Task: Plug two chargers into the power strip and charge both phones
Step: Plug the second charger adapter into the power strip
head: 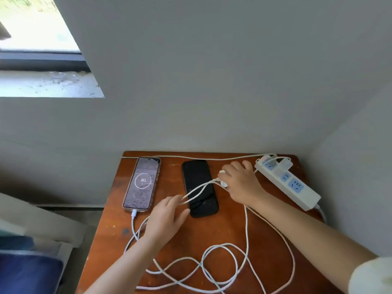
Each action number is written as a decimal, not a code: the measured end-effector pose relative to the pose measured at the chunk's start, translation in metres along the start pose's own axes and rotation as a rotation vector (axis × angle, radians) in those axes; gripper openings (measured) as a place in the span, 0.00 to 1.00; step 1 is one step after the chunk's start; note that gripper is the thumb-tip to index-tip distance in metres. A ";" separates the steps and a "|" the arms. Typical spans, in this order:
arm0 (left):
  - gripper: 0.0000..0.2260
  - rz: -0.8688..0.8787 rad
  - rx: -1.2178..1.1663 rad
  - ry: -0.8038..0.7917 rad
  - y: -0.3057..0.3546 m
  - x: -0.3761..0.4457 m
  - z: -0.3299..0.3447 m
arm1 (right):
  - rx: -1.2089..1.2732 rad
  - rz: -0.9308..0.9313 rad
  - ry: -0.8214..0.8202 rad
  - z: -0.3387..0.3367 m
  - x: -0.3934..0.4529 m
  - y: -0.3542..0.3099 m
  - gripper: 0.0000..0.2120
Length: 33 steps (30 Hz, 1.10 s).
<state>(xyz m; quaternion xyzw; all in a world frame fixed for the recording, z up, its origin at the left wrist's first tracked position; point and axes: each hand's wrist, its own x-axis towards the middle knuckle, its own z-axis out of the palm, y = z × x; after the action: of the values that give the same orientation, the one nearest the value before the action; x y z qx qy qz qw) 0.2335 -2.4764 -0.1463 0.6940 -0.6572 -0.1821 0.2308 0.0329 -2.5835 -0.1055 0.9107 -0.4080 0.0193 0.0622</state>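
Two bare forearms come into view from the lower edge, nothing worn on either wrist: no watch, no band, no ring that can be made out. The left hand (167,217) is uncovered, and its forearm is bare all the way down to the frame's bottom edge. The right hand (241,183) is uncovered too, and that forearm is bare up to a pale, off-white sleeve (371,276), bunched and rounded at its hem, blurred by closeness to the camera, sitting well below and to the right of the right hand.
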 end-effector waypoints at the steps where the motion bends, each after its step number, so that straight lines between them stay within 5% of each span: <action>1: 0.15 -0.004 -0.038 0.052 0.007 0.002 -0.005 | 0.014 0.005 0.089 -0.007 -0.002 -0.001 0.20; 5: 0.06 0.227 -0.066 0.161 0.038 0.010 -0.020 | 0.037 0.085 0.314 -0.030 -0.015 0.009 0.18; 11: 0.08 0.477 0.025 0.084 0.063 0.002 -0.023 | 0.070 0.266 0.513 -0.066 -0.037 0.045 0.14; 16: 0.12 0.373 -0.024 0.275 0.098 0.013 -0.008 | 0.230 0.405 0.548 -0.068 -0.081 0.070 0.15; 19: 0.22 0.171 -0.026 -0.049 0.120 0.028 0.009 | 0.495 0.565 0.464 -0.057 -0.105 0.085 0.14; 23: 0.14 0.252 0.087 -0.306 0.136 0.032 0.039 | 0.685 0.646 0.334 -0.030 -0.129 0.100 0.18; 29: 0.18 0.275 0.089 -0.262 0.144 0.033 0.062 | 0.974 0.998 0.314 -0.003 -0.141 0.115 0.15; 33: 0.19 0.180 0.115 -0.183 0.122 0.038 0.060 | 0.935 1.022 0.288 -0.002 -0.127 0.124 0.11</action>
<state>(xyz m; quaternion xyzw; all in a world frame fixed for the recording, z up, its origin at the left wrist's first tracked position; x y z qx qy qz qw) 0.1022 -2.5224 -0.1256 0.6247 -0.7446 -0.1852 0.1452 -0.1441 -2.5714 -0.1025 0.5249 -0.7209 0.3394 -0.2991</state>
